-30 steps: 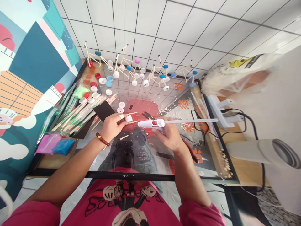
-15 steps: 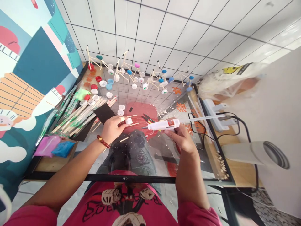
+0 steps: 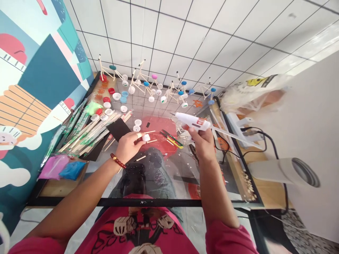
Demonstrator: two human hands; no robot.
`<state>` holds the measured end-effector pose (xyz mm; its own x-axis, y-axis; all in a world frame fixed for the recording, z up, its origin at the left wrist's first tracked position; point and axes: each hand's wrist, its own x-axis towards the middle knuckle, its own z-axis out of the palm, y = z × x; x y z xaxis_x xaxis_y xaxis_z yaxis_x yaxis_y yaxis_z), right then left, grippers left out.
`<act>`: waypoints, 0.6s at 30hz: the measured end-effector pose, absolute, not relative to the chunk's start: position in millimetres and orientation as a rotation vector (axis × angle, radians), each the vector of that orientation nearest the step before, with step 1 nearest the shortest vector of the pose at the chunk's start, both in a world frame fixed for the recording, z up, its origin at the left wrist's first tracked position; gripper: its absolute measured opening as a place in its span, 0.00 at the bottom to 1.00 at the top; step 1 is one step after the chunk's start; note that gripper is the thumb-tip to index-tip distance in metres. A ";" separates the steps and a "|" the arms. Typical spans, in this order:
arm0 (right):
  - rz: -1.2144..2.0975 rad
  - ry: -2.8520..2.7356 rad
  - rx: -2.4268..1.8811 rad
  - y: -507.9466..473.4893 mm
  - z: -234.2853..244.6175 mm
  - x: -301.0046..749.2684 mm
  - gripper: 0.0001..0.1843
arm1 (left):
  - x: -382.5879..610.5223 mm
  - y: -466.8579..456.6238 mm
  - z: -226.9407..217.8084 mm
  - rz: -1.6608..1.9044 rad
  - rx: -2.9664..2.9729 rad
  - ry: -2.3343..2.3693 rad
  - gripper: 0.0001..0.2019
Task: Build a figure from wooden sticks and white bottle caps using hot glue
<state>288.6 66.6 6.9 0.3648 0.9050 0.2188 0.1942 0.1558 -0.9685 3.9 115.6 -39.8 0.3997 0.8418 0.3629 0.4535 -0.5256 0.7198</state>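
Left hand [image 3: 129,147] on a bottle cap [image 3: 146,138], and there are scissors [image 3: 171,138] just to its right on the glass tabletop [image 3: 169,183]! Bundled chopsticks [image 3: 87,130] lie left, stick-and-cap models [image 3: 143,79] stand beyond.

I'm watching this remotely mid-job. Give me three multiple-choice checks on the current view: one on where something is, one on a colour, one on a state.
1. Where is the hot glue gun?
A. Lying on the table
B. Held up in the right hand
C. Plugged into the power strip and hanging free

2. What colour are the beads of the bracelet on the left wrist?
A. Reddish-brown
B. Bright blue
C. White

3. How does the gun's nozzle stand to the white bottle cap at the left hand?
A. Touching it
B. Pushed inside it
C. Apart from it

1: B, the hand grasps the gun above the table.
2: A, the beads show reddish-brown.
3: C, the nozzle points up and away, with a gap to the cap.
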 end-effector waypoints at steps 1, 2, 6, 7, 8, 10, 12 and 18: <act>0.709 -1.172 -1.353 79.4 7.5 286.4 0.20 | 3.9 115.7 -40.3 0.994 2.147 1.101 0.11; 0.706 -1.242 -1.357 93.4 7.7 283.9 0.19 | 3.8 115.8 -40.8 0.997 2.151 1.103 0.11; 0.766 -1.425 -1.395 150.8 -0.3 268.5 0.18 | 3.3 116.4 -42.3 0.990 2.160 1.128 0.11; 0.783 -1.447 -1.409 162.5 -4.8 263.8 0.18 | 3.2 116.5 -42.6 0.989 2.164 1.130 0.11; 0.787 -1.447 -1.437 172.5 -10.1 259.2 0.19 | 3.1 116.7 -42.9 0.991 2.169 1.132 0.12; 0.776 -1.418 -1.513 186.5 -21.3 251.6 0.19 | 3.1 116.8 -43.4 0.997 2.179 1.138 0.12; 0.743 -1.384 -1.570 193.4 -31.0 247.8 0.19 | 3.2 116.9 -43.7 1.000 2.184 1.143 0.12; 0.684 -1.474 -1.637 192.9 -38.2 253.6 0.21 | 4.0 116.5 -43.3 0.997 2.181 1.157 0.11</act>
